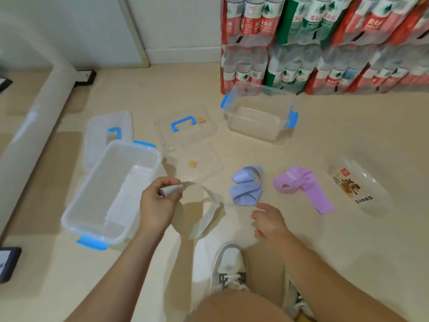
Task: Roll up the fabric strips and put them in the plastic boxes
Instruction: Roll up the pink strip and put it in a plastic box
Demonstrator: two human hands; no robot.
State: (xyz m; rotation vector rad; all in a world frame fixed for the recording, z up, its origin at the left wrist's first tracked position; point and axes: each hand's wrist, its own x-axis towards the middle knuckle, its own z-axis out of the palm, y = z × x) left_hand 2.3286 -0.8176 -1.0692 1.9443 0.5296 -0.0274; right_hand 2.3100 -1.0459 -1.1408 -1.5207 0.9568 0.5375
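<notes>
My left hand (160, 203) pinches the rolled end of a pale grey fabric strip (209, 212), whose loose tail curls down onto the floor toward my shoe. My right hand (269, 220) hovers beside it with fingers apart, holding nothing. A blue-lilac strip (247, 188) lies crumpled just beyond my right hand, and a pink-purple strip (299, 188) lies to its right. A frosted plastic box (76, 212) with blue clips stands open left of my left hand. A clear plastic box (260, 112) with blue clips stands open farther back.
Two lids with blue handles, a frosted lid (99, 133) and a clear lid (185, 129), lie on the floor between the boxes. A clear plastic jar (357, 187) lies on its side at the right. Stacked packs of water bottles (325, 43) fill the back right. My shoe (228, 266) is below the strip.
</notes>
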